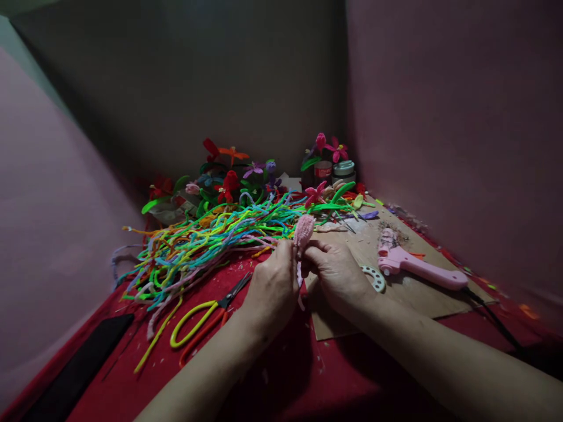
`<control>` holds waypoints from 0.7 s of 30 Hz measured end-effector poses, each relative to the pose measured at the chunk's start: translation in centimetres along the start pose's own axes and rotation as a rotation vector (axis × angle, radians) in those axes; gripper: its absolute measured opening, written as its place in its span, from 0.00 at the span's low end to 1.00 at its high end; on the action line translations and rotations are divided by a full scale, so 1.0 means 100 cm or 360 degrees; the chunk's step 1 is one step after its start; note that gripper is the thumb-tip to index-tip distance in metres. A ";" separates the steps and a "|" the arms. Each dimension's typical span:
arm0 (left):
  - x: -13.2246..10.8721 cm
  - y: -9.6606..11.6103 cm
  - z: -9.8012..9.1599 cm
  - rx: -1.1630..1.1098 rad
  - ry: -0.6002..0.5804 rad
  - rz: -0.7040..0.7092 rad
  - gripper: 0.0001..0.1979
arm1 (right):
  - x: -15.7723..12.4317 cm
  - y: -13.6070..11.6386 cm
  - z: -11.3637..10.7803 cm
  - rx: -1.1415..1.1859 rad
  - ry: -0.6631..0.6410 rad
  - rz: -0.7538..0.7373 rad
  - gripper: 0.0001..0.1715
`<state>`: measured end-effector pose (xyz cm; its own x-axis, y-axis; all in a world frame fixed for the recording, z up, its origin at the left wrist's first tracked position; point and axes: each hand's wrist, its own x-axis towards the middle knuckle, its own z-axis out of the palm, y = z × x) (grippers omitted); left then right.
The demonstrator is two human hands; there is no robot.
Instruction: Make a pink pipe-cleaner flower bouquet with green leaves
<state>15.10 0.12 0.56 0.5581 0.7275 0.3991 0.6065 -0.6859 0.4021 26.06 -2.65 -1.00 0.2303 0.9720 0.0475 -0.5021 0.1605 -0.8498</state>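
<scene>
My left hand (pixel 271 287) and my right hand (pixel 335 271) meet over the table's middle, both pinched on a pink pipe-cleaner piece (pixel 302 233). Its fuzzy coiled top stands upright above my fingers, and a thin stem hangs down between my hands. Just left of my hands spreads a big pile of many-coloured pipe cleaners (pixel 206 240). Scissors with yellow and orange handles (pixel 206 319) lie beside my left wrist.
A pink glue gun (pixel 417 266) with a black cord rests on a brown cardboard sheet (pixel 422 293) at the right. Finished pipe-cleaner flowers (pixel 229 176) and small jars (pixel 343 171) stand at the back. A black flat object (pixel 83 366) lies at the front left on the red cloth.
</scene>
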 end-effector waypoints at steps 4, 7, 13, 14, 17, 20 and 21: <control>0.000 0.001 0.000 0.0040 -0.0004 0.0004 0.09 | 0.001 0.001 0.000 0.0015 -0.0001 0.0008 0.05; 0.002 -0.001 0.002 0.0044 0.0053 -0.0025 0.08 | 0.001 0.002 0.000 -0.0040 0.0005 -0.0009 0.04; 0.003 -0.003 0.004 0.0027 0.0183 -0.0078 0.07 | 0.001 0.004 0.000 -0.0012 0.0020 -0.0001 0.03; 0.003 -0.003 0.004 0.0011 0.0180 -0.0082 0.07 | 0.001 0.005 0.001 0.0008 0.0017 0.0012 0.03; 0.004 -0.003 0.004 -0.0030 0.0178 -0.0051 0.07 | 0.003 0.007 0.001 0.0032 0.0013 0.0029 0.04; 0.004 -0.003 0.003 0.0064 0.0172 0.0037 0.07 | 0.003 0.008 -0.001 -0.0042 0.0033 -0.0006 0.05; 0.004 -0.003 0.002 0.0110 0.0164 0.0062 0.06 | 0.003 0.009 -0.002 -0.0060 0.0031 -0.0010 0.05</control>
<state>15.25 0.64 0.37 0.5232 0.6921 0.4972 0.6251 -0.7083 0.3281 25.83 -2.23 -1.79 0.2498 0.9673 0.0431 -0.4690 0.1598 -0.8686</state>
